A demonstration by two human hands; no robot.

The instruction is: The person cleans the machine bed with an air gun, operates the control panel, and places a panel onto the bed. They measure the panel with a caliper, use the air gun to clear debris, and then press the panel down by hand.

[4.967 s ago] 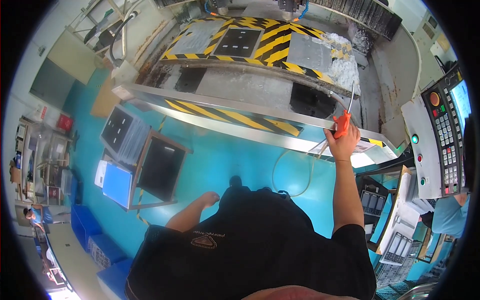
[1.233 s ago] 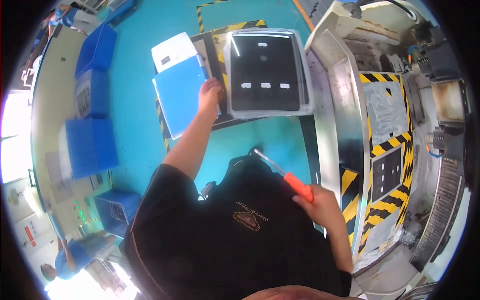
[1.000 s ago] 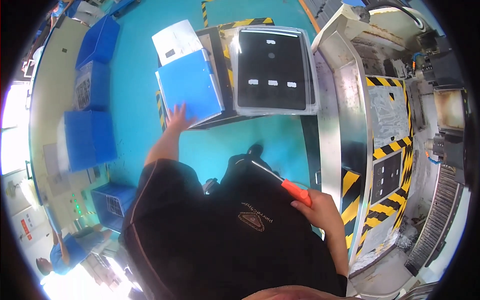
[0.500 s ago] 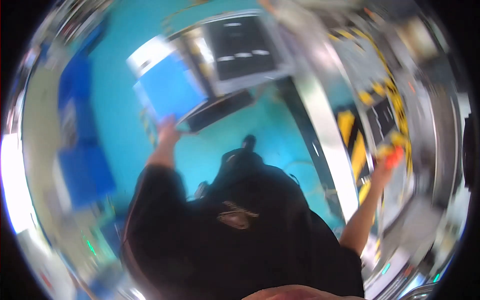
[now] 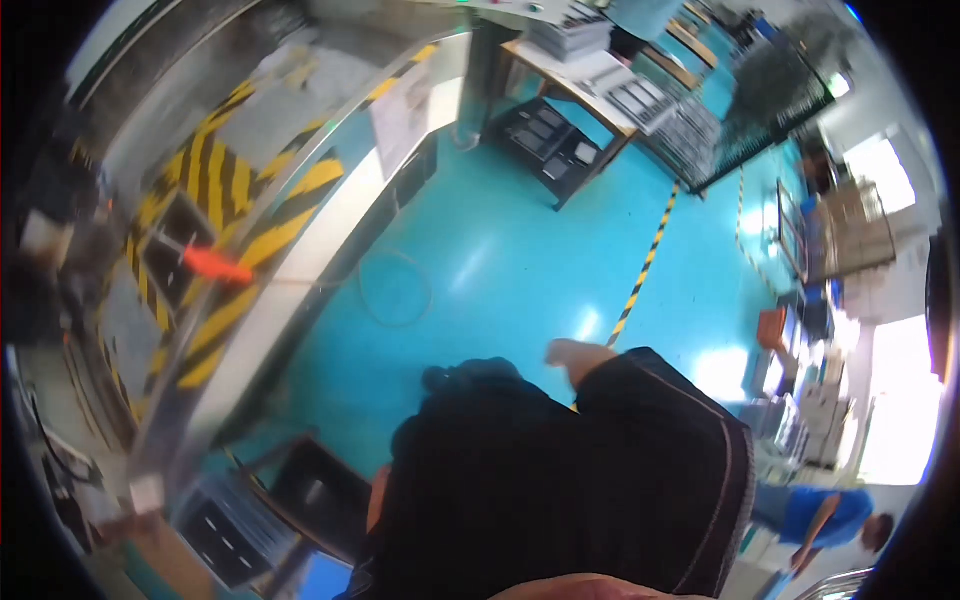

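From here I count one orange air gun (image 5: 218, 266) at nine o'clock and one right hand (image 5: 580, 357) at four, fingers too blurred to tell, the left hand hidden.

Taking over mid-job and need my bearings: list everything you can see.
Orange air gun with thin metal nozzle: one, orange, machine's front edge, left
Thin looped hose: one, pale, right of machine front
Flat rectangular panel: one, dark, striped machine bed
Glossy floor: one, teal, centre
Worktable with pale top: one, top; stacked grey plates on it, uncountable
Low stack of flat panels: one, black and grey, lower left
Flat blue sheet: one, blue, lower edge
Co-workers: two, blue clothing, top and lower right
Own black-clothed torso: one, lower centre
Right hand: one, bare, blurred, right of centre
Left hand: not clearly visible
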